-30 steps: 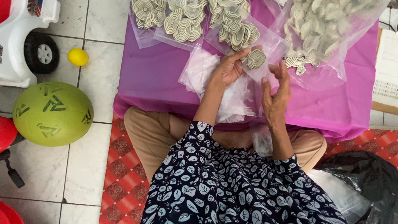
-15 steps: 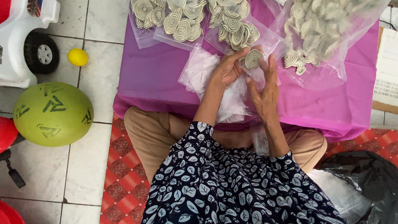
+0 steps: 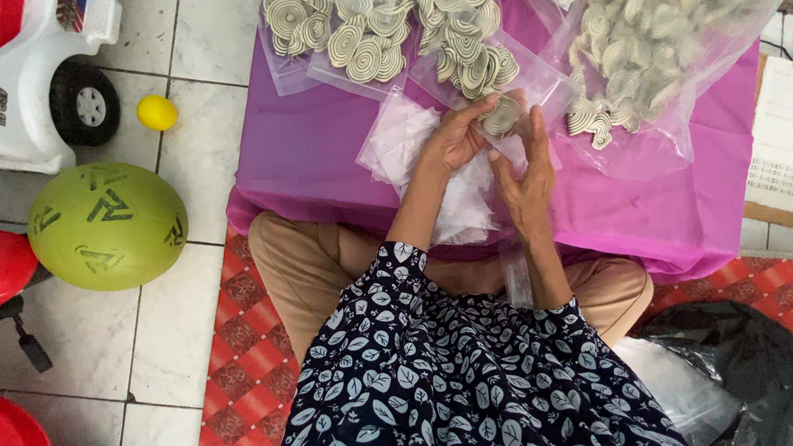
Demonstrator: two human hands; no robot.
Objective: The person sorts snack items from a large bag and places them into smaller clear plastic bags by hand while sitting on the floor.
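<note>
Pinching one spiral coil (image 3: 503,117) between both hands: left hand (image 3: 452,138), right hand (image 3: 524,177), fingers curled.

We see a pale spiral coil (image 3: 503,117), round and flat, inside a small clear plastic bag (image 3: 527,96). It sits above the purple cloth (image 3: 307,153), just beside filled bags of coils (image 3: 465,43).

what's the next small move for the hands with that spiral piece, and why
Probably slip the spiral piece down into a small clear bag. The left hand and right hand hold it together above the stack of empty clear bags on the purple cloth, and the filled bags of spirals beyond hold the same pieces.
</note>
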